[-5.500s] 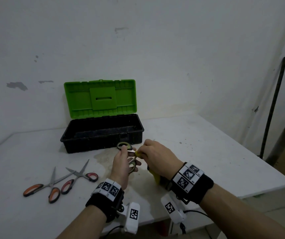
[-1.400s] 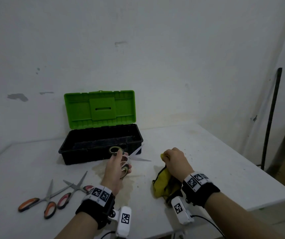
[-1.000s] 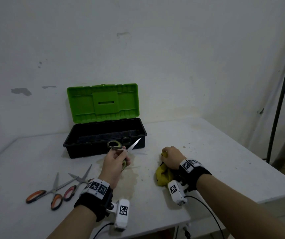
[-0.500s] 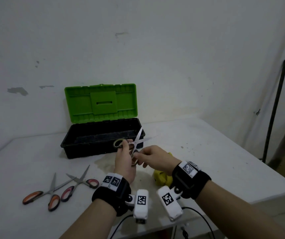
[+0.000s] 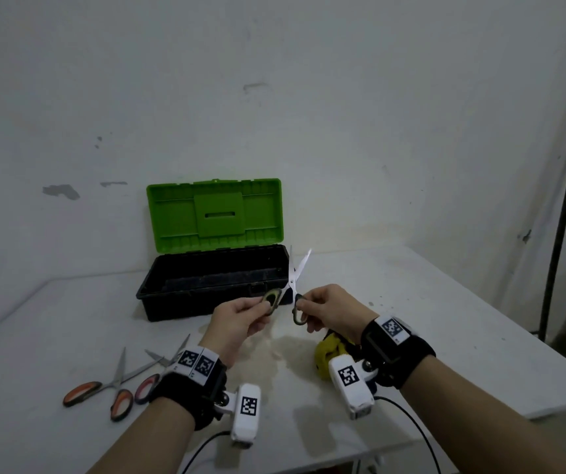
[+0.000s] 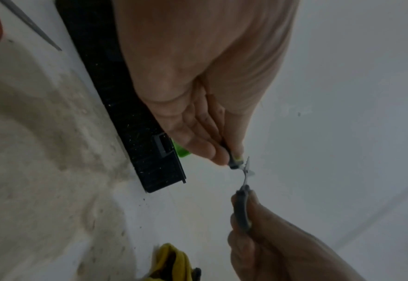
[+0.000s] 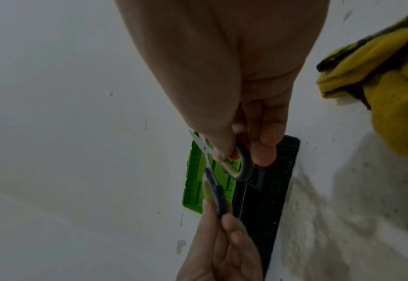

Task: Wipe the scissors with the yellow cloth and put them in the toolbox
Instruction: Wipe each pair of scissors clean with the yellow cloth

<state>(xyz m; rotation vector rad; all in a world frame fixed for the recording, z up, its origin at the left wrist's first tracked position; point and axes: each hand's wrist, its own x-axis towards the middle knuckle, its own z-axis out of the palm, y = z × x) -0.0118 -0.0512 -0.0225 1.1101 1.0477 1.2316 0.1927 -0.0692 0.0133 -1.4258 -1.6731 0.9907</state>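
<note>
Scissors held: one grey-and-olive-handled steel pair of scissors (image 5: pixel 292 289), blades spread and pointing up, in front of the toolbox's near wall.
Your left hand (image 5: pixel 240 319): pinches the left handle loop.
Your right hand (image 5: pixel 331 311): pinches the right loop.
Toolbox: one black plastic toolbox with a raised green lid (image 5: pixel 213 285), far centre of the white table (image 5: pixel 445 319).
Cloth: one crumpled yellow cloth (image 5: pixel 326 350), partly hidden under your right wrist.
Other scissors: two orange-handled pairs (image 5: pixel 117 388), near left, the right one's handles partly covered by your left wristband.
</note>
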